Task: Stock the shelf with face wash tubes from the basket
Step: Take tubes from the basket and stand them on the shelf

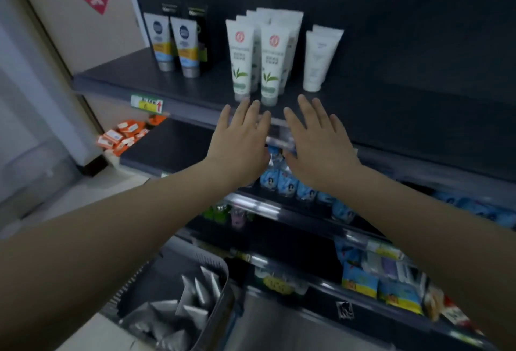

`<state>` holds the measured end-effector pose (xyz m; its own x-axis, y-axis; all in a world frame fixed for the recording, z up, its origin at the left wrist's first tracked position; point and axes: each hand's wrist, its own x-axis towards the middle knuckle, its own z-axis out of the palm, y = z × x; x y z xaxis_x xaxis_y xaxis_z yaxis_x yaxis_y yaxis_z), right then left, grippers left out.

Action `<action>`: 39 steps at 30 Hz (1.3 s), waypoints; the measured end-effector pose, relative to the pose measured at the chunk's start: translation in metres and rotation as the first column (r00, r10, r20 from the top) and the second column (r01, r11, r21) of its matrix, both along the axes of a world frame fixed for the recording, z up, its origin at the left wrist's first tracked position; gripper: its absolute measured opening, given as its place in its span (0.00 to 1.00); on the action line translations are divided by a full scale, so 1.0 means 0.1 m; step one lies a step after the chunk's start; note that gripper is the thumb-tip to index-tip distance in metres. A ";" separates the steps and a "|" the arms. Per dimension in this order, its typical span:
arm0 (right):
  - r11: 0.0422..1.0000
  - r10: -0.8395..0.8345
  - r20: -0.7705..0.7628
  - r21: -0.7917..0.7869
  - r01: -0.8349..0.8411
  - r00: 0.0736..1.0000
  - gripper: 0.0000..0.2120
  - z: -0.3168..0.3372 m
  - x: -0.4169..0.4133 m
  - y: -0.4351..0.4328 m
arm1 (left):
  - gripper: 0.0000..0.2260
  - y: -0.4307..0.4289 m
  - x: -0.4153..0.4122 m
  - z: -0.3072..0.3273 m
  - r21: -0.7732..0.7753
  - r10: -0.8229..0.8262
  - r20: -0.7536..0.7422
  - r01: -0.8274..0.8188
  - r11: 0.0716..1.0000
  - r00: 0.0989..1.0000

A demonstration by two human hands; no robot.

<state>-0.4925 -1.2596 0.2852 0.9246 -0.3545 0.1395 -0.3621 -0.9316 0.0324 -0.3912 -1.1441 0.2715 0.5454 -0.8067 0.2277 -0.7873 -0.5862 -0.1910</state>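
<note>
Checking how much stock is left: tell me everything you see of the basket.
The basket is grey, plastic by its look, with a rounded rim and a slotted side wall. It sits low at the bottom left of the view, partly cut off by the frame. Pale silvery face wash tubes lie piled loosely inside, crimped ends up. Neither the left hand nor the right hand touches it.

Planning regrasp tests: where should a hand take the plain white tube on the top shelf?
Likely mid-body, pinching its two side edges, coming from the front. The plain tube stands upright on its cap, broad face forward, narrowing downward; another stands close behind, the leaf tubes left, bare shelf right.
</note>
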 end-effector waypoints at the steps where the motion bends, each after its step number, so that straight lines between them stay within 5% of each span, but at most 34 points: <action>1: 0.999 0.037 -0.009 0.006 -0.036 0.999 0.34 -0.08 0.04 0.09 | 0.31 0.11 0.02 -0.09 0.008 0.022 -0.009 -0.022 1.000 1.000; 11: 0.973 0.227 -0.126 0.070 -0.220 0.966 0.34 -1.09 0.56 1.04 | 0.30 1.23 0.38 -1.12 0.053 0.171 -0.157 -0.164 0.985 0.973; 24: 0.956 0.224 -0.412 0.268 -0.118 0.883 0.30 -2.76 1.21 2.03 | 0.39 2.49 0.97 -2.75 0.213 0.253 -0.470 -0.169 0.962 0.846; 27: 0.954 0.219 -0.451 0.285 -0.093 0.865 0.25 -3.19 1.26 2.15 | 0.31 2.65 1.02 -3.19 0.263 0.259 -0.522 -0.136 0.955 0.813; 32: 0.947 0.197 -0.484 0.320 -0.037 0.853 0.20 -3.82 1.33 2.25 | 0.32 2.78 1.04 -3.90 0.345 0.257 -0.608 -0.041 0.938 0.751; 39: 0.935 0.175 -0.513 0.354 0.022 0.840 0.17 -4.49 1.51 2.17 | 0.23 2.68 0.98 -4.44 0.316 0.225 -0.697 0.009 0.949 0.681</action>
